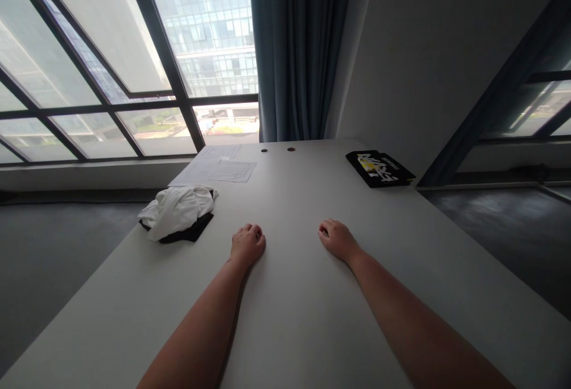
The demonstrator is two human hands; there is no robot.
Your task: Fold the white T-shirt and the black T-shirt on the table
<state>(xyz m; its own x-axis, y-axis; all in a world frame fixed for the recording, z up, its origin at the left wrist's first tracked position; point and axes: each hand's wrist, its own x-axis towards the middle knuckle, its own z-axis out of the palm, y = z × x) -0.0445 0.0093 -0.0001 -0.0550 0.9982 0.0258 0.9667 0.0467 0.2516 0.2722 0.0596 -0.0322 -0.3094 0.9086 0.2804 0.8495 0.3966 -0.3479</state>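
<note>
My left hand (248,244) rests on the white table (289,306) with its fingers curled in and nothing visible in them. To its left, and apart from it, lies a crumpled heap of white cloth (181,210) with black cloth (190,231) showing underneath. My right hand (338,239) lies across from it, loosely closed with the thumb side up; I see nothing held there. Beyond the right hand, near the table's far right corner, is a flat, folded black cloth item (379,169) with white lettering and a yellow print. Neither hand touches the cloths.
Several sheets of paper (234,171) lie at the far left of the table. Two round cable holes (291,149) are near its far edge. Behind stand a blue curtain (298,50), a wall (414,62) and large windows (205,38). Grey floor (57,246) shows on both sides.
</note>
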